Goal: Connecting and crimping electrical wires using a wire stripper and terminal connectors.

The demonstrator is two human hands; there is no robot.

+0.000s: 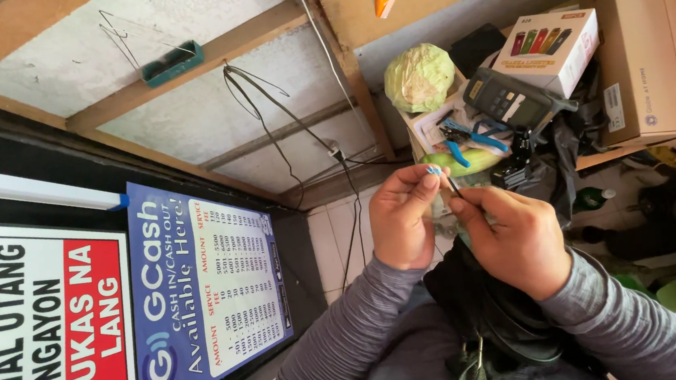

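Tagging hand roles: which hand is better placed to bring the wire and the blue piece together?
Right, probably. The right hand pinches the thin dark wire, whose tip angles toward the small blue piece. The left hand grips that piece between thumb and fingertips, so it suits holding.

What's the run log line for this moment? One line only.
left hand: pinches small blue-tipped piece | right hand: pinches thin dark cable | hands close together | blue-handled pliers beyond
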